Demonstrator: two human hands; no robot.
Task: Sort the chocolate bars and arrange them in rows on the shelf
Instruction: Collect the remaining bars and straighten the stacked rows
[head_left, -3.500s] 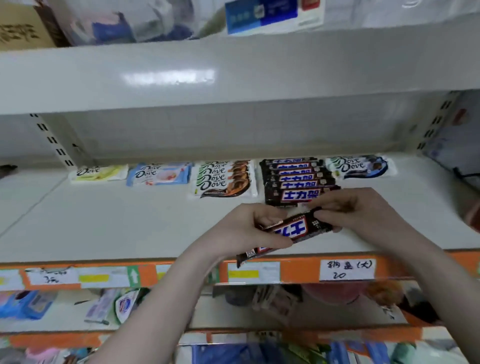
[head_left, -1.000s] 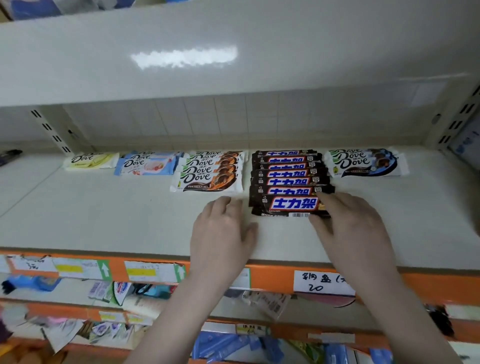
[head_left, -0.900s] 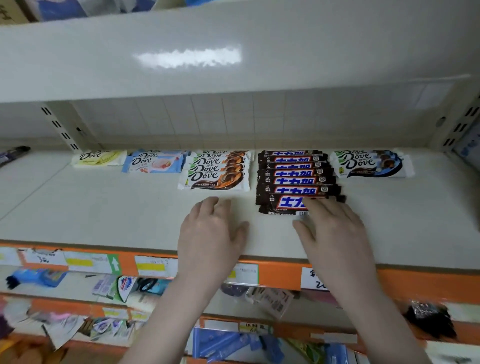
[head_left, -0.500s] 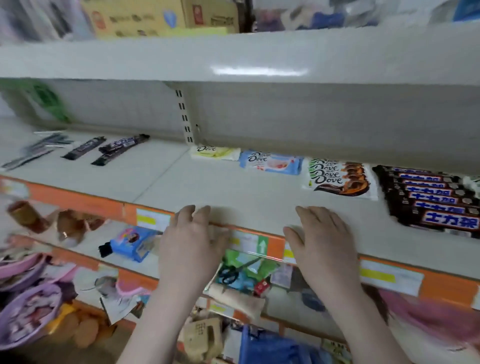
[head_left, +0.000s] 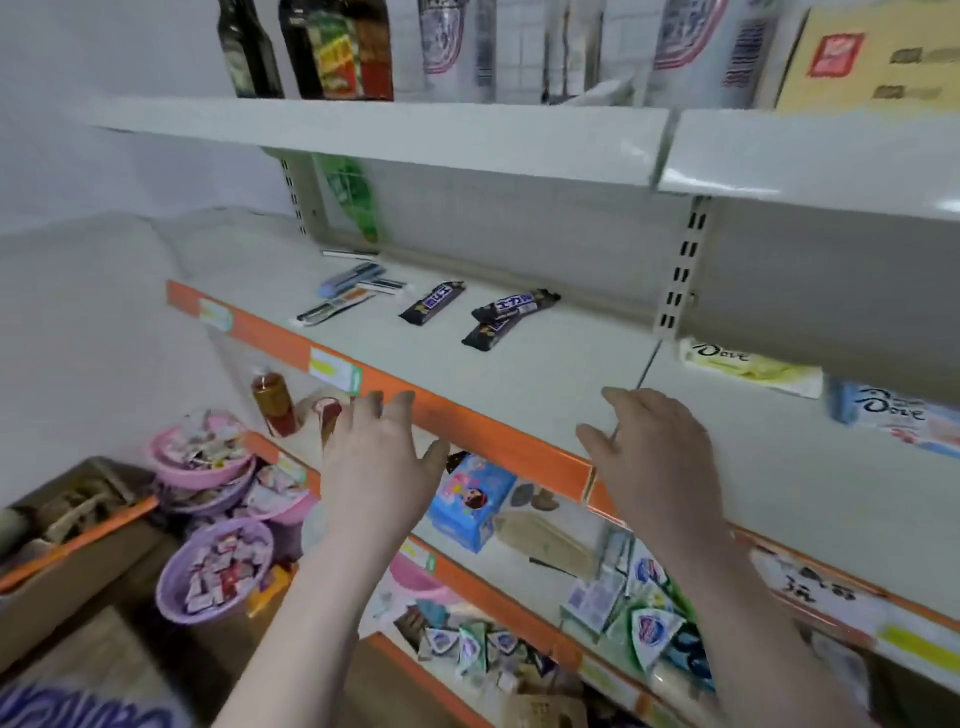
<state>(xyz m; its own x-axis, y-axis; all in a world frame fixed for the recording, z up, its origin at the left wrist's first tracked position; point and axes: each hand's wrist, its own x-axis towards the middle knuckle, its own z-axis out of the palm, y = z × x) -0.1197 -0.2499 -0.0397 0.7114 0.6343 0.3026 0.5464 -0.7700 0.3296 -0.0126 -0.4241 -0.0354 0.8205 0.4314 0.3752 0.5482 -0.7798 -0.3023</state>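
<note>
Three dark brown Snickers bars lie loose on the white shelf (head_left: 545, 374): one (head_left: 432, 303) to the left, and two overlapping ones (head_left: 516, 305) (head_left: 488, 332) beside it. Thin packs (head_left: 347, 296) lie further left. At the right edge sit a yellow Dove bar (head_left: 748, 366) and a blue Dove bar (head_left: 893, 415). My left hand (head_left: 382, 462) hovers open before the orange shelf edge, holding nothing. My right hand (head_left: 657, 457) hangs open over the shelf's front, fingers spread, empty.
The orange price rail (head_left: 467, 423) runs along the shelf front. Bottles (head_left: 306, 47) and bags stand on the shelf above. Lower shelves hold a blue box (head_left: 467, 504), small sachets and purple and pink baskets (head_left: 215, 571) of sweets. A cardboard box (head_left: 62, 525) is at the left.
After laying the Snickers bar at the front of its row, both hands came off it. The view has swung left, so the loose Snickers bars are now centred and the sorted rows are out of sight.
</note>
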